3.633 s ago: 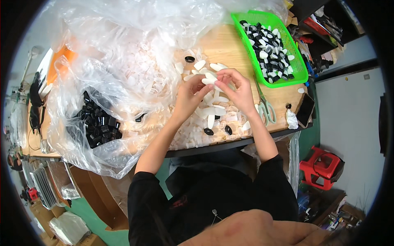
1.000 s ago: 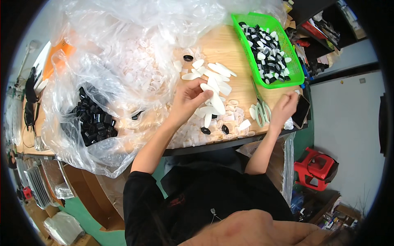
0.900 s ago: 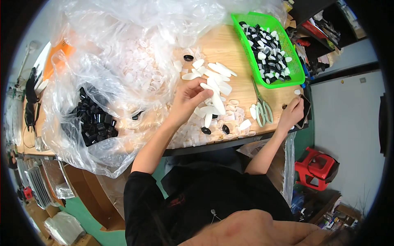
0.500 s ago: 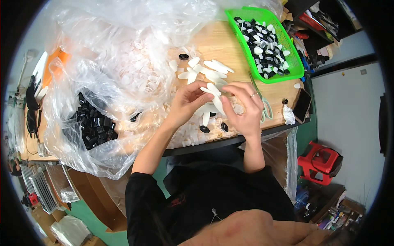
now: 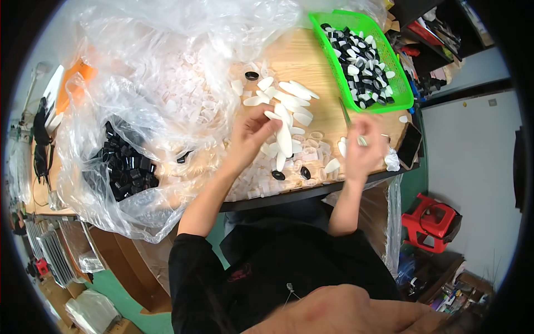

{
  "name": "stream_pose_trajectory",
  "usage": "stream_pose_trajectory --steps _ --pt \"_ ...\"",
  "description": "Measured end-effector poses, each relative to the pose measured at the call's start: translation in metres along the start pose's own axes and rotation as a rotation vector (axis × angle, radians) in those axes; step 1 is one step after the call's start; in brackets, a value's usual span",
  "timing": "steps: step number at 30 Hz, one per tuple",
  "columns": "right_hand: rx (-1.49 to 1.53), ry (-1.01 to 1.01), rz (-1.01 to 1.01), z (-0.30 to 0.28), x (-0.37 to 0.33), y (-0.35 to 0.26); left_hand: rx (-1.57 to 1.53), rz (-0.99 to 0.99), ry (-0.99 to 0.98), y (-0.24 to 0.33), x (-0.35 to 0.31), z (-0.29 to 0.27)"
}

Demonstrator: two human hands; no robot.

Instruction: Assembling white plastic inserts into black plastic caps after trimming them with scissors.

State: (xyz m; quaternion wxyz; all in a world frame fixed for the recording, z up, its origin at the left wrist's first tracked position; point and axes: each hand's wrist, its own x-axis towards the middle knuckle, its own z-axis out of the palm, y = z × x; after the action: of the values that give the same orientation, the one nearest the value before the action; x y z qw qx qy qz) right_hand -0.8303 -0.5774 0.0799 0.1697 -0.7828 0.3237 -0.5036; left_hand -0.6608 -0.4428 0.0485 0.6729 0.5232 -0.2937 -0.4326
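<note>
My left hand [image 5: 253,136] pinches a cluster of flat white oval pieces [image 5: 284,136] between thumb and fingers, above the table. More white oval pieces [image 5: 300,92] lie just beyond it. Off to the right, my right hand [image 5: 367,147] is smeared by motion over a pair of scissors [image 5: 345,113]; the blades show past the hand, and the pale handles are mostly covered. I cannot make out whether its fingers grip them. Beneath and around my left hand lie small clear plastic pieces [image 5: 256,181] and several black oval pieces [image 5: 278,175].
A green basket [image 5: 335,65] of black and white pieces stands at the far right. Clear plastic bags [image 5: 150,28] cover the left side, one around black caps [image 5: 130,172]. A phone [image 5: 410,143] and crumpled tissue [image 5: 391,160] lie near the right edge. A red stool [image 5: 414,222] stands beyond.
My right hand has left the white pieces and moved right, over the scissors. The left hand keeps hold of the cluster in nearly the same place. Loose white pieces now show near the front edge.
</note>
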Motion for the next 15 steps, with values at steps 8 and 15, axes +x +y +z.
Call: stream_pose_trajectory --steps 8,15 --pt "-0.767 0.027 0.232 -0.094 0.001 0.108 -0.296 0.003 -0.140 0.011 0.003 0.008" --pt "-0.386 -0.088 0.221 -0.063 -0.007 0.083 -0.272 0.066 -0.193 0.005 0.004 0.008"
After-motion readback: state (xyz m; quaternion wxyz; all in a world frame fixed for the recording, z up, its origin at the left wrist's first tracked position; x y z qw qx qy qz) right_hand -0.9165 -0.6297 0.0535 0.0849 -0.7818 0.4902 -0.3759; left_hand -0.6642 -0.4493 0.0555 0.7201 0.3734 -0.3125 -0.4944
